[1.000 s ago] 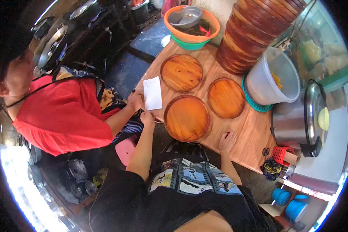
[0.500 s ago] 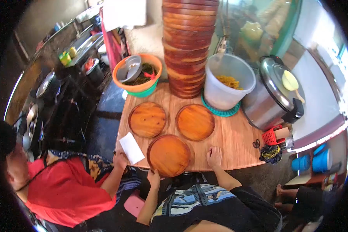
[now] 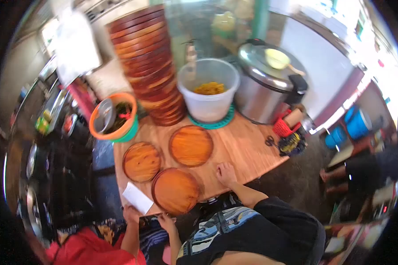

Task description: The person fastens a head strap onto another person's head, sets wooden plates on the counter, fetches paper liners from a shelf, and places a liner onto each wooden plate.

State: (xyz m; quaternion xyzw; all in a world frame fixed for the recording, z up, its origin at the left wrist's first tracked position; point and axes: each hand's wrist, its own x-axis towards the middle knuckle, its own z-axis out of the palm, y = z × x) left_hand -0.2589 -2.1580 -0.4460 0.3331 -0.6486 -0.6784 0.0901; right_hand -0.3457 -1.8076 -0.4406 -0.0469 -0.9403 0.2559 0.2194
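the left grip [image 3: 166, 221] is at the near edge of the bench [image 3: 252, 148]; its fingers are small and blurred, so i cannot tell whether they are apart, together or clamped on anything. just beyond it and a little to its right lies the nearest round wooden plate [image 3: 176, 191], and to its left, beside that plate, a white sheet of paper [image 3: 137, 198] lies at a slant, with a co-worker's hand [image 3: 130, 214] near its lower corner. the right grip [image 3: 226, 173] rests on the bench, back upward, fingers bent; i cannot tell whether anything is under it. beyond it to the left lies a second wooden plate [image 3: 191, 145], and farther left a third wooden plate [image 3: 141, 161]. farther beyond the right grip, slightly left, a translucent tub [image 3: 208, 106] with yellow food [image 3: 210, 88] stands on a teal mat [image 3: 214, 123], left of it a tall wooden stack [image 3: 146, 62]. away to this grip's right are scissors [image 3: 269, 141] and a red basket [image 3: 284, 128], and beyond these a steel cooker [image 3: 258, 97].
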